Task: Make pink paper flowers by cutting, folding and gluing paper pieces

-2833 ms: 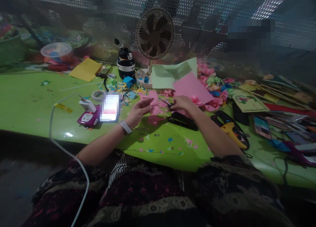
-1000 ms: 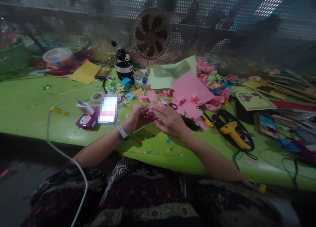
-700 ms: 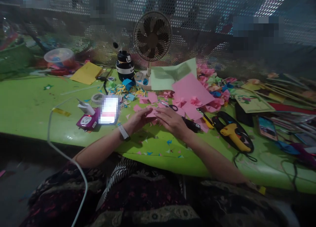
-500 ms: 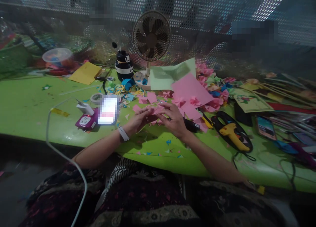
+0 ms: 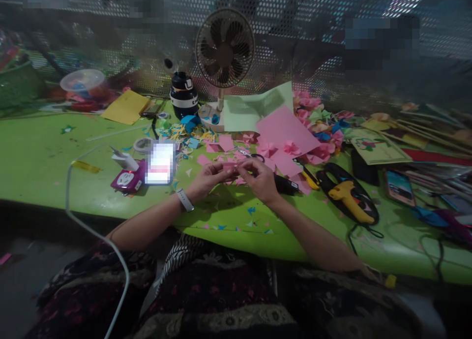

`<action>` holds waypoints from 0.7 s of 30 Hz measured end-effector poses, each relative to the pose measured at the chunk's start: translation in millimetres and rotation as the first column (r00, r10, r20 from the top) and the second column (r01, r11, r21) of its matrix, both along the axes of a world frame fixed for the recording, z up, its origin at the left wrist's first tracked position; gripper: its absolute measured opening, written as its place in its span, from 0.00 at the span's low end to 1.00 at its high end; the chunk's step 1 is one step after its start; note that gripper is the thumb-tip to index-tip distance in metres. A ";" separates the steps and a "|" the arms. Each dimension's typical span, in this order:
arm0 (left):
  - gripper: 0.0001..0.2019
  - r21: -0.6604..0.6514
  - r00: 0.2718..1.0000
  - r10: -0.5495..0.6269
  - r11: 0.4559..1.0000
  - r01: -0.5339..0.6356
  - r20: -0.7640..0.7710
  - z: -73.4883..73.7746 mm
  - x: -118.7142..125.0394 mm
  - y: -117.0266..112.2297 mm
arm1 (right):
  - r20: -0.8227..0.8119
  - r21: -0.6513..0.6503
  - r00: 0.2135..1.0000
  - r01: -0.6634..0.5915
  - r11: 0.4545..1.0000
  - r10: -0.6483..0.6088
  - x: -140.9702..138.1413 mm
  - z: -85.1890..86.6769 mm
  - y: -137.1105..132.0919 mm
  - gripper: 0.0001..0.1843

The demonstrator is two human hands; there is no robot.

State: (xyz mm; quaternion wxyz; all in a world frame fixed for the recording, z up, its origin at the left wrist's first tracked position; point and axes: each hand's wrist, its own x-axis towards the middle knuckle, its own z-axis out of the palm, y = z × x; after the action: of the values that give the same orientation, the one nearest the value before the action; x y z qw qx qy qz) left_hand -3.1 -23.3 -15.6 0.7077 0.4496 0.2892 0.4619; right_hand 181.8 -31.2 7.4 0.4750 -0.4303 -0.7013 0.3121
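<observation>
Between my fingertips is a small piece of pink paper [image 5: 230,166], partly covered by the fingers. My left hand [image 5: 209,178], with a pale band on its wrist, pinches its left side. My right hand [image 5: 259,179] pinches the same piece from the right. Dark-handled scissors [image 5: 254,156] lie just beyond the right hand. Pink paper scraps lie under and behind both hands. A large pink sheet [image 5: 289,134] and folded pink paper flowers [image 5: 291,148] are behind the right hand.
A lit phone [image 5: 161,164] and a purple socket block [image 5: 128,180] stand left. Behind are a fan [image 5: 224,48], a dark bottle [image 5: 183,97] and a green sheet [image 5: 243,113]. A yellow glue gun [image 5: 348,201] and a cutter [image 5: 309,175] lie right. A white cable [image 5: 123,265] hangs in front.
My right fingers have drawn in and lowered into a pinch on the pink paper. My left fingers have closed nearer to them. The scissors behind the right hand now show.
</observation>
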 end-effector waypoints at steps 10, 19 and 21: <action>0.19 -0.005 1.000 0.015 1.000 -0.015 0.006 4.2 -1.8 0.5 | -0.016 -0.008 1.000 -0.006 1.000 0.006 -0.3 -4.5 3.8 0.18; 0.19 0.047 0.998 0.041 0.998 -0.039 -0.037 1.9 -0.6 3.0 | -0.062 -0.023 0.998 -0.009 1.000 0.007 -1.7 -4.4 2.6 0.18; 0.20 0.048 0.998 0.047 0.998 -0.045 -0.045 0.9 -0.9 3.7 | -0.067 -0.024 0.998 -0.018 1.000 0.016 -1.9 -3.5 2.0 0.17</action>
State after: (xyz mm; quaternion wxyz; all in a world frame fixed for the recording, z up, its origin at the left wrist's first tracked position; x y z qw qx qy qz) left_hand -4.0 -19.6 -14.7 0.6793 0.4697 0.3047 0.4743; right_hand 179.9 -29.2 4.0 0.4901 -0.4194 -0.6849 0.3387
